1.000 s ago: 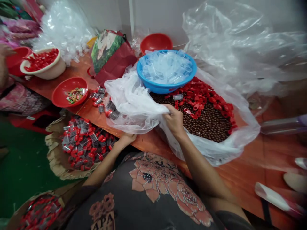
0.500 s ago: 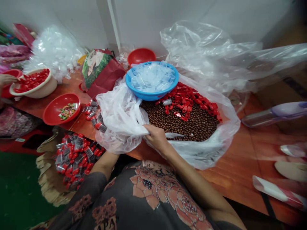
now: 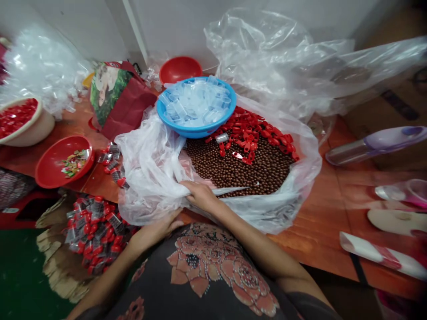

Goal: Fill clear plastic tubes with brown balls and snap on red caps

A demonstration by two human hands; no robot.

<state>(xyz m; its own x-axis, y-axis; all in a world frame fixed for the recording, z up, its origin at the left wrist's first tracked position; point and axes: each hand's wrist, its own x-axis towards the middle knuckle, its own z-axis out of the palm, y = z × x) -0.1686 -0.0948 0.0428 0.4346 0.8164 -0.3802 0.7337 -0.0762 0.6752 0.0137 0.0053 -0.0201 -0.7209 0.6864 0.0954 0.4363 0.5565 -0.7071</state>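
The right hand is clenched on a fold of the clear plastic bag, with brown balls and red caps just beyond it. The left hand lies open, empty, just below the bag, with red-capped vials to its left.

Plain white walls meet a white vertical strip above a green floor and an orange wooden tabletop.

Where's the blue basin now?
Head view, upper centre: the blue basin sits at the top edge of the brown beads, a red bowl just behind it.
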